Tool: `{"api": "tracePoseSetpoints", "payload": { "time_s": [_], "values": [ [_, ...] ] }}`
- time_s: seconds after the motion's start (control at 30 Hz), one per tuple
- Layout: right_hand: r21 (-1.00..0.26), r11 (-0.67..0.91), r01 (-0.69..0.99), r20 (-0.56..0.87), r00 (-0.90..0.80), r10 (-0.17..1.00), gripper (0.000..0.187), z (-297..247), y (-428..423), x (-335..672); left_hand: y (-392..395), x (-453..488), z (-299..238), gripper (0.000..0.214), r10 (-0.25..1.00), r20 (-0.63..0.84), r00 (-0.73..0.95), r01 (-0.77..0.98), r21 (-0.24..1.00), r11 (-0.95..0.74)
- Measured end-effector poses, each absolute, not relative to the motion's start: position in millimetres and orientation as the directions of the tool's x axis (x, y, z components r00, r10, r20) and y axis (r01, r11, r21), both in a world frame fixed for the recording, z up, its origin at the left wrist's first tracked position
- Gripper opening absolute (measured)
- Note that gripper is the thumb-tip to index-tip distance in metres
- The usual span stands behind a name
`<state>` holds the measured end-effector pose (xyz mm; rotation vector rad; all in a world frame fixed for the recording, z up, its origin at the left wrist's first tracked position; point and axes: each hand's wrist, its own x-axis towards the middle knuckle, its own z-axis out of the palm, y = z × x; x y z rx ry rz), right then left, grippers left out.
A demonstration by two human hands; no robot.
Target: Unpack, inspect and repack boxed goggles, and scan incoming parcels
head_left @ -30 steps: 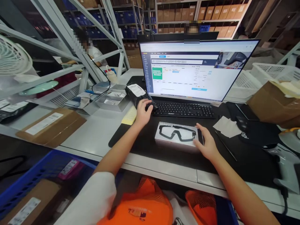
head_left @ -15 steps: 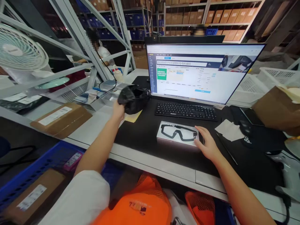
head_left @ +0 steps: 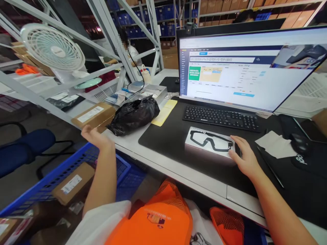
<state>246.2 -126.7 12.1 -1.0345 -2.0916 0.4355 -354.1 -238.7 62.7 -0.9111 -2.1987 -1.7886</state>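
Note:
A white box (head_left: 208, 141) printed with a picture of dark wraparound glasses lies on the black desk mat. My right hand (head_left: 244, 154) grips its right end, thumb at the near edge and fingers at the far edge. My left hand (head_left: 98, 137) is raised at the left edge of the desk, fingers apart and with nothing in it. Just beyond it lies a crumpled black plastic bag (head_left: 134, 115), partly over yellow paper (head_left: 165, 112). A brown carton (head_left: 93, 115) sits behind my left hand.
A keyboard (head_left: 221, 118) and monitor (head_left: 230, 75) stand behind the box. To the right lie a white tissue (head_left: 276, 144), a thin dark stick (head_left: 270, 166) and a mouse (head_left: 298, 144). A blue crate (head_left: 84, 153) with cartons is below left. A fan (head_left: 55, 51) stands at left.
My left hand has let go of the black plastic bag, which now lies on the desk further left. That hand has moved left and nearer. My right hand stays on the box; the view has turned left.

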Motion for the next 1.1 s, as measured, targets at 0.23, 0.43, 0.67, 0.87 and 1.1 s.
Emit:
{"api": "tracePoseSetpoints", "payload": {
  "time_s": [0.23,0.43,0.67,0.87,1.1],
  "values": [
    [-0.566,0.635,0.525,0.489,-0.406,0.772,0.051,12.6,-125.1,246.5,-185.3,-300.7,61.3,0.075,0.765,0.594,-0.250,0.968,0.149,0.201],
    [-0.578,0.625,0.525,0.478,-0.403,0.781,0.051,15.4,-125.9,245.1,-132.4,-347.1,44.3,0.074,0.745,0.280,-0.605,0.794,0.151,0.588],
    [-0.604,0.600,0.525,0.452,-0.394,0.800,0.052,16.5,-127.8,244.4,-145.1,-346.6,52.7,0.059,0.574,0.439,-0.691,0.704,0.229,0.672],
    [-0.602,0.600,0.526,0.447,-0.400,0.800,0.051,14.7,-127.0,245.8,-128.5,-266.5,44.2,0.060,0.874,0.233,-0.427,0.902,0.181,0.393],
    [-0.590,0.610,0.529,0.458,-0.402,0.793,0.053,14.8,-127.0,246.3,-75.7,-260.9,29.3,0.092,0.899,-0.055,-0.434,0.875,0.212,0.435]
  ]
}}
